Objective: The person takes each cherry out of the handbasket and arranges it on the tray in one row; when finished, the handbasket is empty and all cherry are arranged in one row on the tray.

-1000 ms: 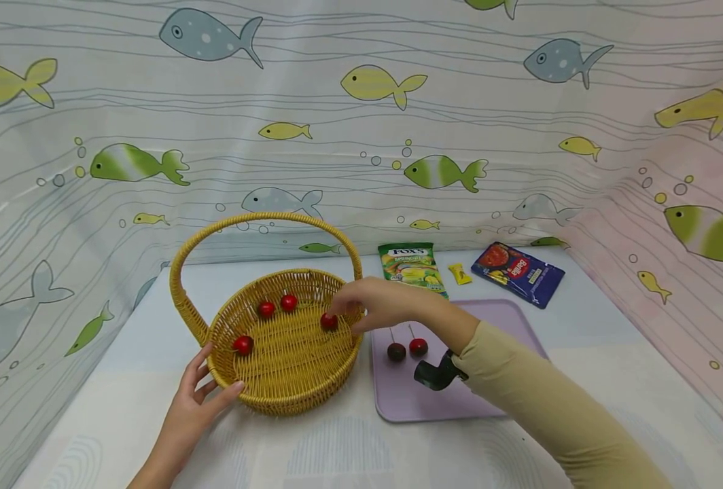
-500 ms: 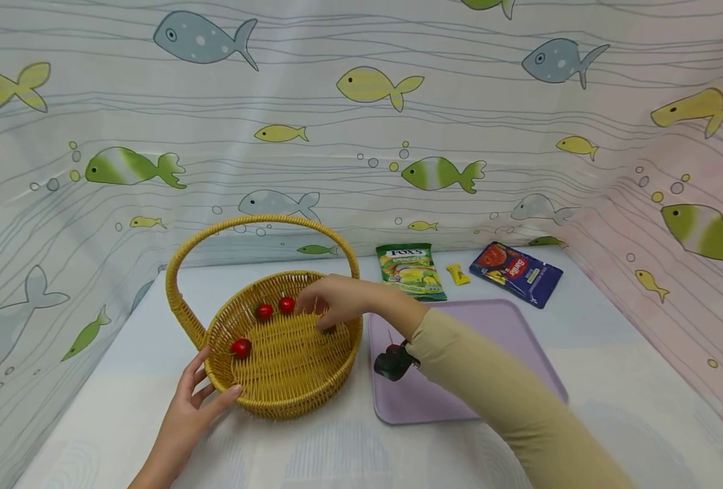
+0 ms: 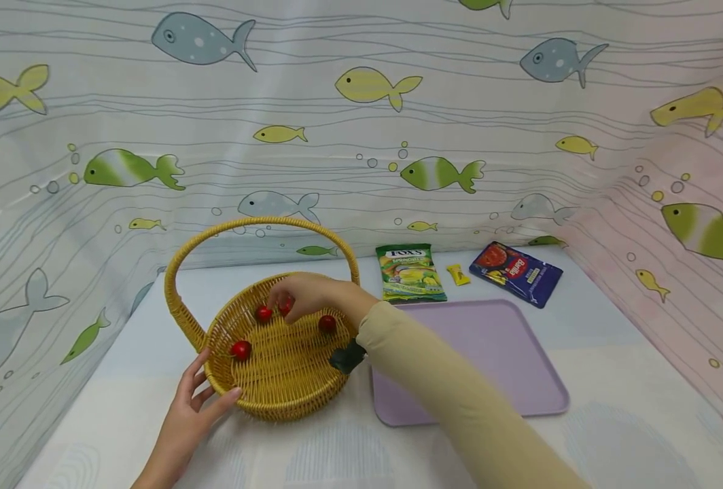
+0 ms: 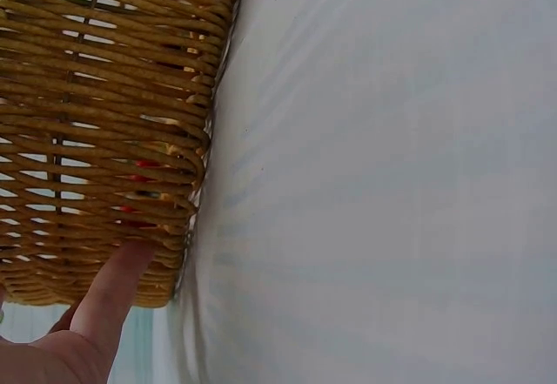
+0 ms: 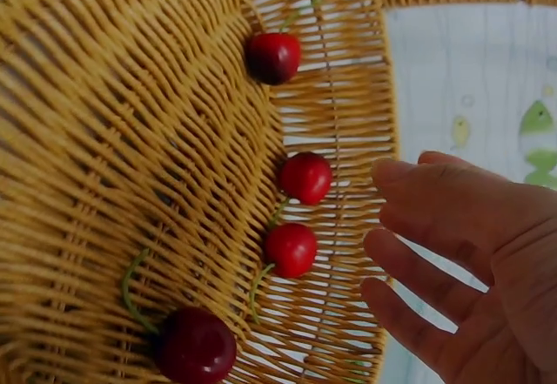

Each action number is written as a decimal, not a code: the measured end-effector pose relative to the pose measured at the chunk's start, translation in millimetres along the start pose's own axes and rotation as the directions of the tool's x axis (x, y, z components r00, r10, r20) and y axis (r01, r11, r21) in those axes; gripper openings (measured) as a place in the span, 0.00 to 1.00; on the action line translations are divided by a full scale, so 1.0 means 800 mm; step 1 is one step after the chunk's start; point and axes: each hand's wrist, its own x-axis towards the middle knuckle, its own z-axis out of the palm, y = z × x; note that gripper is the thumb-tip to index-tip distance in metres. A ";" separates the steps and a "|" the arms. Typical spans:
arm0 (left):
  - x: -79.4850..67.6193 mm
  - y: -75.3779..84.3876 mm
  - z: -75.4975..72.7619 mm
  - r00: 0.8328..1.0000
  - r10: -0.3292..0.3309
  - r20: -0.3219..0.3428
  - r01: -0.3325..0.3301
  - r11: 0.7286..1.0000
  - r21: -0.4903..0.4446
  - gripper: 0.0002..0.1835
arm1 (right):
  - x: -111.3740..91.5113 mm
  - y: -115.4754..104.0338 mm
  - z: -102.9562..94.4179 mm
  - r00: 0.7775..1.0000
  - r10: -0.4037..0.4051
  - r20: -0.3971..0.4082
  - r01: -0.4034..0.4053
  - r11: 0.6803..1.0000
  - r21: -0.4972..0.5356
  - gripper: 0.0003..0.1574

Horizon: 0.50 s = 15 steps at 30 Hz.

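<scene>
A yellow wicker basket [image 3: 276, 406] with a tall hoop handle stands left of centre. Inside lie a red cherry [image 3: 241, 350] at the left, two red cherries [image 5: 298, 249] side by side at the back, and a darker cherry [image 3: 327, 324] at the right. My right hand [image 3: 303, 295] hovers over the back cherries, partly covering one; its fingers are loosely bent around nothing, near the rim in the right wrist view. My left hand [image 3: 193, 414] touches the basket's near left side, fingers spread outside, thumb at the front rim. One extended finger [image 4: 109, 297] meets the woven wall.
Right of the basket lies a lilac tray [image 3: 490, 339], partly under my right sleeve [image 3: 435, 380]. Behind it are a green Fox's candy bag [image 3: 410, 272], a small yellow wrapped sweet [image 3: 458, 274] and a blue Barilla pouch [image 3: 517, 274]. Fish-print cloth [image 3: 361, 149] hangs behind.
My right hand has left the dark cherry and moved left across the basket to the back cherries. My sleeve now hides the tray's two cherries. The left hand keeps its place on the basket.
</scene>
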 end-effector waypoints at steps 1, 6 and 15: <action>0.000 -0.001 -0.001 1.000 0.003 -0.002 -0.003 1.000 -0.005 0.50 | 0.005 0.001 0.001 1.000 0.010 -0.005 -0.010 1.000 0.013 0.23; -0.001 -0.004 -0.001 1.000 0.015 -0.004 -0.015 1.000 -0.010 0.49 | 0.023 0.010 0.009 0.997 0.065 -0.031 -0.064 0.997 0.052 0.23; -0.001 -0.005 0.000 0.999 0.036 -0.006 -0.036 0.999 -0.003 0.49 | 0.042 0.027 0.027 0.995 0.090 -0.041 -0.090 0.996 -0.011 0.27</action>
